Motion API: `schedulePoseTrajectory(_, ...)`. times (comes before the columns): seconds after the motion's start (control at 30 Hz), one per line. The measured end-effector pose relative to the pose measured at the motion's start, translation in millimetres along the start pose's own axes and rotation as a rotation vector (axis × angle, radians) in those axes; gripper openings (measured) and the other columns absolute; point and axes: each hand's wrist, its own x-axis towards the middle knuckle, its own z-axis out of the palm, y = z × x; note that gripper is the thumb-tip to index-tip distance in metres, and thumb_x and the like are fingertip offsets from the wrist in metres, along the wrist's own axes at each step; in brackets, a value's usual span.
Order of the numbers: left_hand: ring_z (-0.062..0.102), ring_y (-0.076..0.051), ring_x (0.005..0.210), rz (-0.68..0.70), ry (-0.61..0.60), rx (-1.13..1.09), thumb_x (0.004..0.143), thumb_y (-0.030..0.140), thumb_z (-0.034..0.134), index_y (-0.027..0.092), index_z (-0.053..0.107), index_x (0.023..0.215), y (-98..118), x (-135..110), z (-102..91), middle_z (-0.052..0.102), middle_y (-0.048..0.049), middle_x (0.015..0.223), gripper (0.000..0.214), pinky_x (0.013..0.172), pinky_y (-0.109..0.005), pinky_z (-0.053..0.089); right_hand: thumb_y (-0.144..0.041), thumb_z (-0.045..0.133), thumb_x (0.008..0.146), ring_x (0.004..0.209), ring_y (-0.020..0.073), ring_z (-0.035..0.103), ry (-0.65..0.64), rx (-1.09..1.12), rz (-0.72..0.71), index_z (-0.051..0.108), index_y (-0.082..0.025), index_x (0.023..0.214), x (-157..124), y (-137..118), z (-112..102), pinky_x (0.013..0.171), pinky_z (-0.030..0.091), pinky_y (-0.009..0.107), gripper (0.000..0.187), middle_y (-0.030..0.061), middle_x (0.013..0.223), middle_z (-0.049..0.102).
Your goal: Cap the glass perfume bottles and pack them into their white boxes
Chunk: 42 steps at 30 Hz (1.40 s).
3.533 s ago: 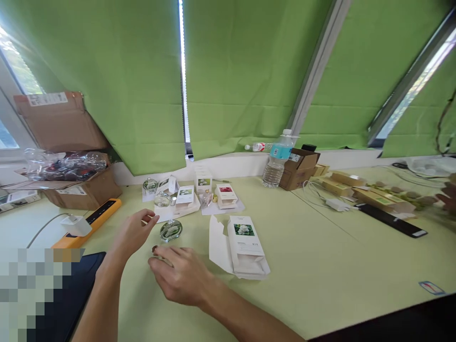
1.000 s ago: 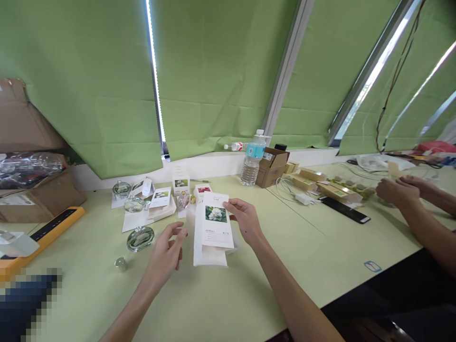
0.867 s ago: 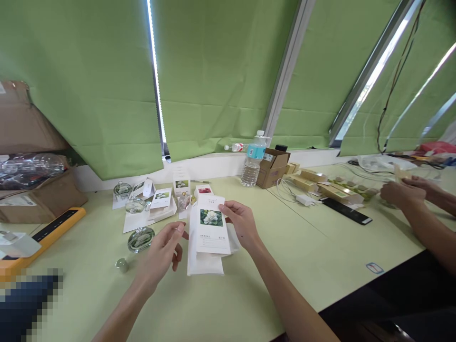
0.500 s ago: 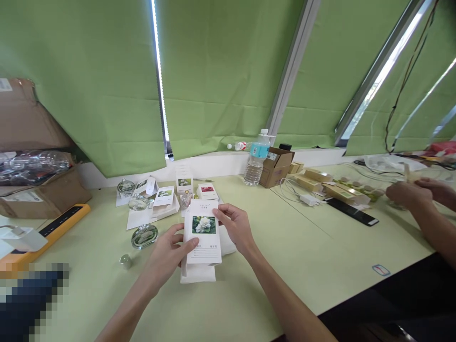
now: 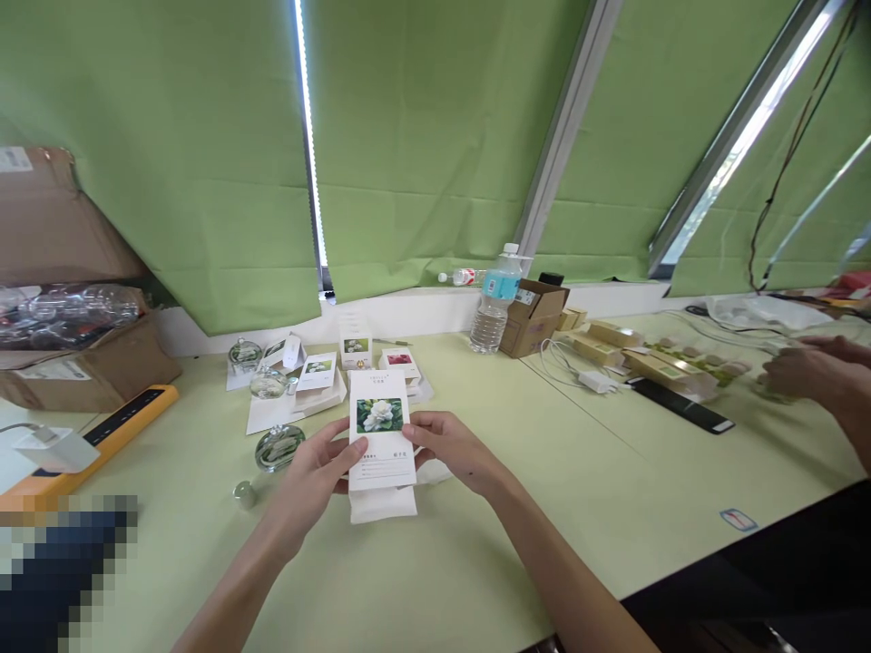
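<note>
Carton [image 5: 379, 444] now being gripped between both hands, front of desk [image 5: 544, 517]
Head view: left hand [image 5: 308, 481] and right hand [image 5: 452, 448] closing in, fingers together, clamped on its side edges; white inner sleeve [image 5: 383, 504] poking out below; glass bottle [image 5: 279, 448] sitting just left.

a white rectangular paperboard box [image 5: 381, 453], printed with a white flower on green leaves above small text, held by its sides between the left hand [image 5: 308, 481] and right hand [image 5: 453, 449], with a plain white card flap [image 5: 383, 505] sticking out below.
</note>
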Motion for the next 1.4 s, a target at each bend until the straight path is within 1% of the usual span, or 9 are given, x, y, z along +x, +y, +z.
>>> schedulePoseTrajectory(0.1,0.068,-0.027,0.096,-0.005,-0.026,0.002,0.083,0.049,0.059,0.019,0.052,0.132,-0.6,-1.5,0.7,0.071,-0.0119,0.112,0.058,0.079,-0.039,0.054,-0.051,0.069,0.076,0.078,0.0188,0.065,0.025,0.008,-0.008,0.069,-0.015,0.086,2.3,2.7,-0.2,0.071,0.054,0.032,0.037,0.0067,0.087,0.07)
schedulePoseTrajectory(0.23,0.066,-0.026,0.099,0.003,-0.012,0.004,0.083,0.05,0.058,0.018,0.057,0.126,-0.9,-1.2,1.6,0.07,-0.0107,0.114,0.053,0.086,-0.04,0.053,-0.051,0.068,0.077,0.072,0.0165,0.063,0.066,0.012,-0.028,0.068,-0.016,0.081,4.7,5.6,1.6,0.068,0.052,0.03,0.036,0.0051,0.082,0.069)
schedulePoseTrajectory(0.43,0.067,-0.027,0.096,-0.011,0.004,0.009,0.083,0.047,0.059,0.018,0.064,0.116,-0.3,0.3,-0.8,0.073,-0.009,0.107,0.044,0.085,-0.041,0.053,-0.054,0.067,0.077,0.064,0.0141,0.06,0.096,-0.001,-0.042,0.061,-0.017,0.075,5.5,10.4,7.9,0.061,0.049,0.027,0.037,0.0019,0.074,0.066)
schedulePoseTrajectory(0.53,0.067,-0.027,0.095,-0.019,-0.017,-0.022,0.084,0.044,0.058,0.019,0.068,0.108,0.2,-0.4,-3.0,0.074,-0.0076,0.104,0.036,0.086,-0.04,0.051,-0.056,0.068,0.075,0.06,0.0126,0.057,0.117,-0.03,-0.045,0.057,-0.018,0.071,6.0,12.5,9.9,0.056,0.045,0.024,0.04,-0.0003,0.068,0.063)
schedulePoseTrajectory(0.63,0.067,-0.027,0.096,-0.023,-0.026,-0.045,0.083,0.045,0.06,0.02,0.069,0.105,-1.5,-0.4,-5.5,0.073,-0.0075,0.105,0.035,0.084,-0.037,0.05,-0.058,0.067,0.074,0.056,0.0111,0.052,0.131,-0.068,-0.047,0.057,-0.017,0.07,6.7,13.7,10.6,0.052,0.04,0.023,0.043,-0.0016,0.064,0.059)
schedulePoseTrajectory(0.8,0.065,-0.028,0.1,-0.026,-0.054,-0.103,0.083,0.045,0.061,0.019,0.069,0.109,-6.1,1.3,-8.3,0.072,-0.0092,0.108,0.038,0.082,-0.035,0.049,-0.058,0.068,0.074,0.058,0.0109,0.049,0.147,-0.08,-0.035,0.062,-0.016,0.075,7.6,16.0,10.8,0.05,0.034,0.022,0.042,-0.0003,0.067,0.06)
schedulePoseTrajectory(1.03,0.064,-0.03,0.1,-0.034,-0.024,-0.097,0.084,0.044,0.06,0.021,0.069,0.109,-8.1,1.7,-8.7,0.073,-0.0086,0.101,0.035,0.08,-0.037,0.048,-0.057,0.067,0.075,0.06,0.0121,0.05,0.102,-0.052,-0.05,0.065,-0.015,0.081,9.5,21.6,13.3,0.052,0.035,0.023,0.042,0.0018,0.073,0.062)
schedulePoseTrajectory(1.23,0.064,-0.029,0.101,-0.029,-0.015,-0.103,0.084,0.046,0.06,0.023,0.067,0.113,-9.8,3.8,-9.2,0.071,-0.0075,0.112,0.038,0.077,-0.034,0.05,-0.059,0.063,0.079,0.056,0.0109,0.048,0.144,-0.09,-0.069,0.057,-0.016,0.069,9.9,21.6,14.6,0.05,0.035,0.022,0.044,-0.0011,0.064,0.055)
schedulePoseTrajectory(1.4,0.065,-0.028,0.103,-0.03,-0.016,-0.089,0.082,0.047,0.062,0.021,0.06,0.123,-7.4,4.5,-7.4,0.069,-0.0097,0.116,0.048,0.085,-0.039,0.052,-0.061,0.056,0.083,0.052,0.011,0.05,0.204,-0.137,-0.056,0.047,-0.018,0.06,9.0,20.6,15.5,0.049,0.037,0.022,0.049,-0.0022,0.056,0.051)
